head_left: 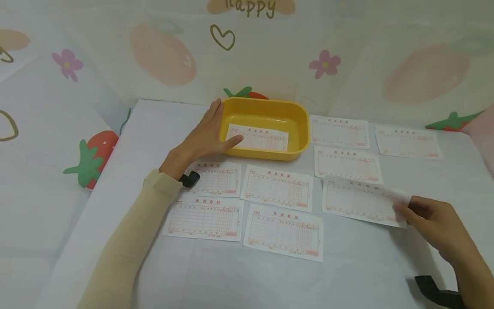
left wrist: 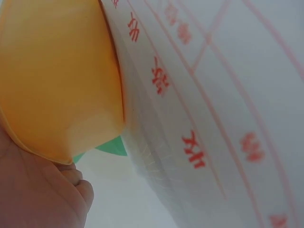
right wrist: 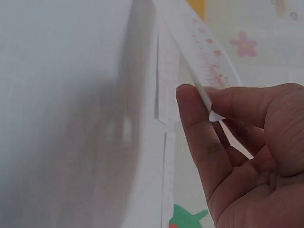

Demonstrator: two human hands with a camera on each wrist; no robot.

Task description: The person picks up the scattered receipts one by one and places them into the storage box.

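Note:
A yellow plastic tray stands at the back of the white table with one red-printed paper slip lying in it. My left hand rests flat on the tray's left rim, fingers straight, one fingertip on that slip. In the left wrist view the tray wall presses against my palm. My right hand pinches the right edge of another slip between thumb and fingers, lifting that edge slightly. The right wrist view shows the thumb on the slip's corner.
Several more identical slips lie flat on the table: two rows in front of the tray and others to its right. A fruit-patterned cloth backdrop rises behind and at the left. Black wrist straps are visible.

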